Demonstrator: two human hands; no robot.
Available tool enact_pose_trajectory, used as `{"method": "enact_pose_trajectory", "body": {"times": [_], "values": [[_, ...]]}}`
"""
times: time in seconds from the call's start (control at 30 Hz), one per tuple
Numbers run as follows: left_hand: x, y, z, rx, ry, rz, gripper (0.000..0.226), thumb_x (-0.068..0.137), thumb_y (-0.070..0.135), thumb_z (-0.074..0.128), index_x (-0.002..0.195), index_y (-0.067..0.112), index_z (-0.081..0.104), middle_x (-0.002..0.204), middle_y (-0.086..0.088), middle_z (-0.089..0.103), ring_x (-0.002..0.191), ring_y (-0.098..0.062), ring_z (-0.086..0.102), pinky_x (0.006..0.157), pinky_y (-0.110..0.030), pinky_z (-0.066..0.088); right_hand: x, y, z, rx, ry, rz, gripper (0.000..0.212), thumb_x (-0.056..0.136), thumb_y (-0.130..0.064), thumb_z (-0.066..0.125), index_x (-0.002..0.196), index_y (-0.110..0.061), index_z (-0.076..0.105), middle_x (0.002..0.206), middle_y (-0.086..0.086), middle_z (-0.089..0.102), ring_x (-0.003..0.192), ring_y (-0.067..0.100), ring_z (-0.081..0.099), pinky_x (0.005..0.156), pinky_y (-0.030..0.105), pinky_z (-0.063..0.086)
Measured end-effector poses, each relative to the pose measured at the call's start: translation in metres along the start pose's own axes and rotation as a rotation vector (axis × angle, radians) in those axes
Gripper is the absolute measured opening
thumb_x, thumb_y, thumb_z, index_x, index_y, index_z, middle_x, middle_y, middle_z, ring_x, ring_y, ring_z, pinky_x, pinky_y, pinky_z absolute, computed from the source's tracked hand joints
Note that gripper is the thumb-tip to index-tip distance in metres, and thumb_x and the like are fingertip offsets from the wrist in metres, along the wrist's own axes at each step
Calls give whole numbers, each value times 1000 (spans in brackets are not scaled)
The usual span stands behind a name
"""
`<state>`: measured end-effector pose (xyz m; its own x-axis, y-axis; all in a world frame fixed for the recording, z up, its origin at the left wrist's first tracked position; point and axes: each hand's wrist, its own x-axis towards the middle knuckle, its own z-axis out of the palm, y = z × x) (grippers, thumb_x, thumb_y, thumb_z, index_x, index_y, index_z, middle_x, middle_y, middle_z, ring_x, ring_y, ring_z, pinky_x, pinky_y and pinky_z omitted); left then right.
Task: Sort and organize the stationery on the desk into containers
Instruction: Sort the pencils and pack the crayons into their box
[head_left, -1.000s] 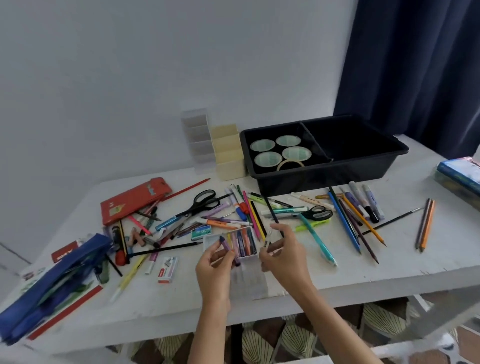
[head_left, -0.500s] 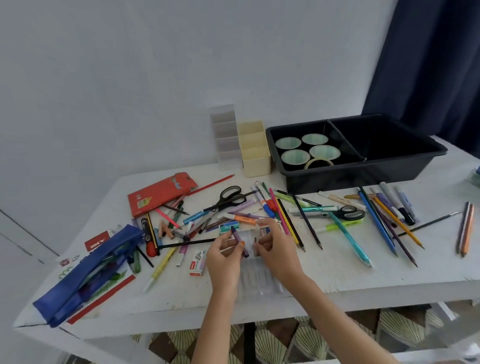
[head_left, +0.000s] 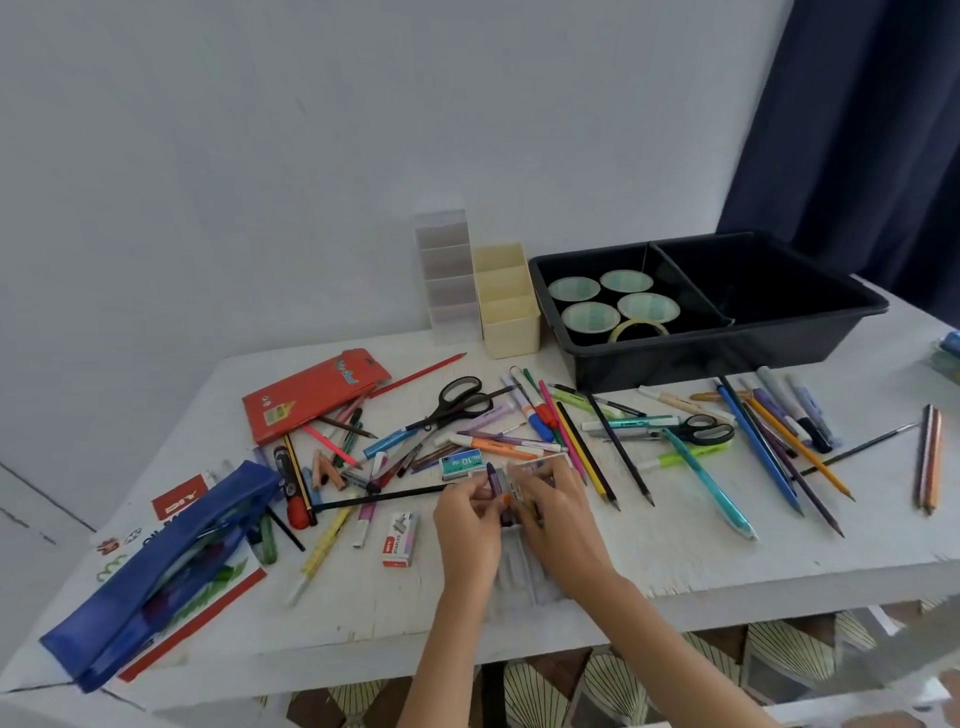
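White desk (head_left: 675, 561): loose stationery scattered across most of the top.

Black tray (head_left: 727, 353), far right, two compartments. The left one holds tape rolls (head_left: 589, 317). The right one is dark; I cannot see its contents.

Blue zip pouch (head_left: 156, 577), near left corner, lying on a printed sheet, mouth partly open.

Red pencil box (head_left: 317, 395), far left of the scatter, flat.

Cream organizer (head_left: 511, 322) and clear organizer (head_left: 449, 291) stand upright side by side, touching, just left of the tray.

Left hand (head_left: 467, 525) and right hand (head_left: 561, 514) meet at the near middle of the desk.

Black scissors (head_left: 457, 402) lie at mid-desk. A second pair (head_left: 698, 431) lies to the right among pens and coloured pencils.

Clear crayon case (head_left: 519, 566) lies flat on the desk under both hands, its near end showing between the wrists. The right hand's fingers are curled over the far end and hold it.

Staples box (head_left: 400, 538) sits just left of the left hand. A teal one (head_left: 461, 462) sits just beyond it.

Purple crayon (head_left: 493, 480): pinched between the left thumb and curled fingers, tilted over the far end of the case, tip pointing away. Whether it is touching the case, I cannot tell.
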<state>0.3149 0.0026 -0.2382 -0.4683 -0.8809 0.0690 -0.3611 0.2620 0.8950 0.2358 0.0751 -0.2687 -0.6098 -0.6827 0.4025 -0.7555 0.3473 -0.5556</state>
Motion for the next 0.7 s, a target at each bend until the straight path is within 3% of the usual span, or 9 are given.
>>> {"method": "enact_pose_trajectory", "body": {"times": [0.13,0.27,0.37,0.47,0.57,0.7], "values": [[3,-4,0,43,-33,41,33,85,4,65,118,5,60,102,-9,61,76,-2,55,64,-5,45,0,-3,0,-73,37,-45,22,84,-10,67,105,-12,71,95,4,53,87,20,47,70,29,49],[1,1,2,146,-59,66,44,88,8,62,130,13,52,91,-2,59,75,-7,54,65,-14,44,-2,-5,0,-236,50,-65,17,85,-17,59,97,-16,70,99,4,54,92,21,45,75,31,45],[0,4,1,221,-53,80,50,90,11,59,136,21,45,98,-1,59,75,-3,52,68,-13,41,-3,-4,-1,-280,42,-59,25,81,-20,59,105,-18,67,100,4,56,92,22,50,76,34,48],[-1,5,0,298,-99,107,34,94,11,52,128,17,56,115,-6,57,97,-12,56,78,-16,42,-2,-5,-1,-229,36,-37,33,81,-17,59,113,-19,65,102,3,56,92,23,50,79,38,47],[2,5,1,385,-157,106,20,95,14,50,106,12,66,115,-11,56,96,-16,57,72,-19,44,-2,-6,0,-220,49,-14,28,84,-19,54,108,-22,69,102,3,55,94,22,46,82,39,43],[3,12,-1,435,-239,128,21,94,9,47,107,4,63,119,-13,47,102,-21,54,82,-24,45,-3,-6,0,-234,46,18,27,84,-19,55,106,-25,70,105,4,55,98,24,44,82,40,40]]}}
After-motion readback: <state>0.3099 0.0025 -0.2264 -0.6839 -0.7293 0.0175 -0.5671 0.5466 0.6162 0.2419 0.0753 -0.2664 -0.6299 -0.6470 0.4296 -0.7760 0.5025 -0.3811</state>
